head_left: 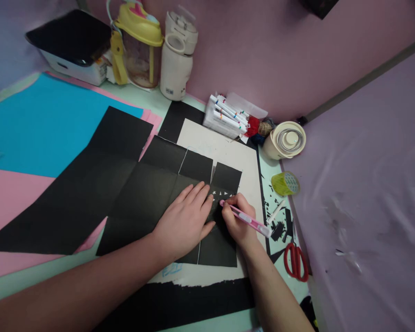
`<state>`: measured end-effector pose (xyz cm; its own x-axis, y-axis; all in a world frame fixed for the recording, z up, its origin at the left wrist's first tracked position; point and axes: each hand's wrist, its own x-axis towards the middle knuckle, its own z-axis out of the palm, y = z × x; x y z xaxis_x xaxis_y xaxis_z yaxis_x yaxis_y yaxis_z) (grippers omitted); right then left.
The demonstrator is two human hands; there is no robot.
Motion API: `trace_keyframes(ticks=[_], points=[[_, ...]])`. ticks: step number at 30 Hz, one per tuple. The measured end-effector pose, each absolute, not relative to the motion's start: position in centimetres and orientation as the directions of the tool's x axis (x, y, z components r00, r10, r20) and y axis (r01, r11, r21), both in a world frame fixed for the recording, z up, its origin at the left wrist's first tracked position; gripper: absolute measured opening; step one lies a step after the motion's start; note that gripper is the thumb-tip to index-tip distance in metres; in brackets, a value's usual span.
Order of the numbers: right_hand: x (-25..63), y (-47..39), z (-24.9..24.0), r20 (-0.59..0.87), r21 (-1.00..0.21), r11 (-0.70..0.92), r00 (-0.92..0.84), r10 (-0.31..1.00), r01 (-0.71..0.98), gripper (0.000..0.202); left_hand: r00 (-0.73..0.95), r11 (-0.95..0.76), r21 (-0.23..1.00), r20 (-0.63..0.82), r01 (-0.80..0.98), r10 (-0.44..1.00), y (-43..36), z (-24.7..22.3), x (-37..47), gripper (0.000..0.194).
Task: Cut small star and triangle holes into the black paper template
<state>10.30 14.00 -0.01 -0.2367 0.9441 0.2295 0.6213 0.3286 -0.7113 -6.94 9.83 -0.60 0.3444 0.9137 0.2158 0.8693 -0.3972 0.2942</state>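
A folded and slit sheet of black card (141, 193) lies across the desk, with small star and triangle cut-outs near its right end. My left hand (185, 219) rests flat on the card, fingers stretched out, just left of the cut-outs. In my right hand (240, 219) is a pink craft knife (251, 221), gripped like a pen. Its front end meets the card beside the shapes; the blade tip is too small to make out. Under the card's right part is a pale board (249, 161) with blue marks.
Red-handled scissors (296, 262), black paper scraps (278, 230) and a yellow-green cup (285, 183) lie on the right. Behind stand a box of markers (226, 117), a white bottle (177, 64) and a yellow-lidded jug (138, 50). Blue paper (55, 124) spreads at left.
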Motion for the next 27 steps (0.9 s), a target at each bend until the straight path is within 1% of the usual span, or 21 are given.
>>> trace_keyframes(ticks=[2,5,8,12,16,18,21,25,27], points=[[10.3,14.0,0.0,0.237,-0.724,0.325,-0.223,0.945,0.608,0.015,0.343,-0.393,0.289,0.21,0.873,0.915,9.8,-0.6,-6.9,0.05],[10.3,14.1,0.0,0.254,-0.794,0.292,-0.144,0.956,0.534,0.013,0.344,-0.392,0.281,0.204,0.876,0.916,9.8,-0.6,-7.0,0.051],[10.6,14.4,0.2,0.215,-0.857,0.234,-0.094,0.972,0.458,0.009,0.35,-0.397,0.277,0.205,0.875,0.914,9.8,-0.6,-7.0,0.052],[11.4,15.2,0.9,0.138,-0.882,0.176,-0.118,0.983,0.437,0.012,0.347,-0.397,0.279,0.213,0.875,0.914,9.8,-0.6,-7.0,0.051],[12.0,15.7,1.2,0.096,-0.915,0.145,-0.146,0.985,0.376,0.013,0.353,-0.408,0.278,0.226,0.87,0.908,9.8,-0.5,-7.1,0.05],[12.0,15.7,1.1,0.084,-0.923,0.13,-0.141,0.986,0.362,0.011,0.354,-0.409,0.282,0.227,0.868,0.907,9.8,-0.5,-7.2,0.048],[11.6,15.3,0.8,0.082,-0.911,0.131,-0.138,0.987,0.39,0.015,0.357,-0.409,0.291,0.218,0.865,0.908,9.8,-0.6,-7.2,0.045],[11.5,15.1,0.7,0.1,-0.894,0.16,-0.161,0.982,0.419,0.007,0.356,-0.407,0.301,0.21,0.862,0.91,9.8,-0.6,-7.1,0.045],[11.5,15.2,0.7,0.115,-0.885,0.178,-0.169,0.979,0.43,0.009,0.353,-0.403,0.307,0.208,0.862,0.912,9.8,-0.6,-7.1,0.045]])
